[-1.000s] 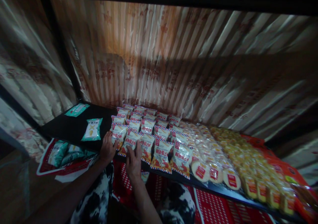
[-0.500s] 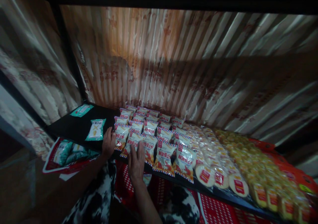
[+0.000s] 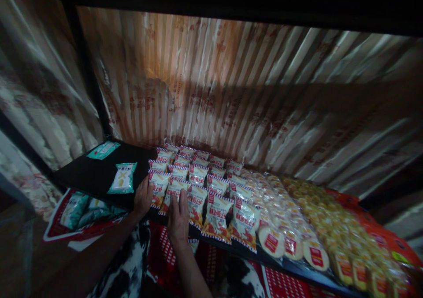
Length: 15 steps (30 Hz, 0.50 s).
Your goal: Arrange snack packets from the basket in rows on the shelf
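Small white-and-orange snack bags [image 3: 217,216] with striped top and bottom edges stand in rows on a black shelf [image 3: 89,174]. My left hand [image 3: 143,196] rests its fingers along the left side of the front-left snack bag [image 3: 158,185]. The fingers of my right hand [image 3: 178,223] are stretched out against the front of the neighbouring snack bag [image 3: 172,196], partly covering it. Neither hand wraps round a bag. To the left, a green-and-white snack bag [image 3: 122,178] and a flatter green packet [image 3: 103,150] lie on the shelf.
Right of the bags come wrapped round crackers [image 3: 271,240], yellow wrapped snacks [image 3: 343,263] and orange packets [image 3: 380,227]. Below the shelf, a red basket [image 3: 49,232] holds green bags. A black bar [image 3: 211,1] crosses overhead, with corrugated sheeting [image 3: 205,78] behind.
My right hand and the bag at its fingers have shifted slightly left, closer to the front-left bag. A gap to the bag on their right has opened. The view has tilted a little.
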Each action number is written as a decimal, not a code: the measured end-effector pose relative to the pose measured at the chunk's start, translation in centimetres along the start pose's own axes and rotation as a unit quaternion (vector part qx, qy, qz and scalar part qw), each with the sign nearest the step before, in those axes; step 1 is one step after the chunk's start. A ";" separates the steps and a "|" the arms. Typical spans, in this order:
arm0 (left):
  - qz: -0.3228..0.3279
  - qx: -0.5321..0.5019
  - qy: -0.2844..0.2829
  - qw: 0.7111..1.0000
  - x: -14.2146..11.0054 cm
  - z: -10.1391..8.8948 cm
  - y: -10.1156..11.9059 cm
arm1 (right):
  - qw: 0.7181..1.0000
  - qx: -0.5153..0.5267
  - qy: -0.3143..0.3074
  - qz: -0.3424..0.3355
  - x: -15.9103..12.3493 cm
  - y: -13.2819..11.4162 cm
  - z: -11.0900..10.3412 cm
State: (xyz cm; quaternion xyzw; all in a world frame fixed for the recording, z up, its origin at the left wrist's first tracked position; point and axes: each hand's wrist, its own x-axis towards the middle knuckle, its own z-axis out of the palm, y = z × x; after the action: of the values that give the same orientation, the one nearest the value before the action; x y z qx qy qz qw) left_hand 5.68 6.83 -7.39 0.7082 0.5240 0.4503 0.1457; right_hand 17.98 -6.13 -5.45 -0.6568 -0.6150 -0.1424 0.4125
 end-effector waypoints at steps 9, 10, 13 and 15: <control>0.001 0.013 -0.018 1.000 -0.2 0.2 -0.2 | 1.000 -0.028 -0.008 0.008 -0.3 -0.1 0.9; -0.003 0.015 -0.024 1.000 -0.2 0.2 -0.2 | 0.999 -0.031 -0.010 0.007 -0.4 -0.1 0.9; -0.011 0.027 -0.036 0.999 -0.3 0.1 -0.1 | 0.999 -0.038 -0.016 0.006 -0.4 -0.1 1.0; -0.008 0.036 -0.042 0.998 -0.3 0.1 0.0 | 0.999 -0.043 -0.019 0.009 -0.4 -0.2 1.0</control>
State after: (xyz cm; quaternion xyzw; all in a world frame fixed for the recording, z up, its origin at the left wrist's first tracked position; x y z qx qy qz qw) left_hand 5.70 6.60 -7.60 0.7272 0.5386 0.3998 0.1458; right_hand 17.41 -5.69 -6.34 -0.6819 -0.6102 -0.1527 0.3733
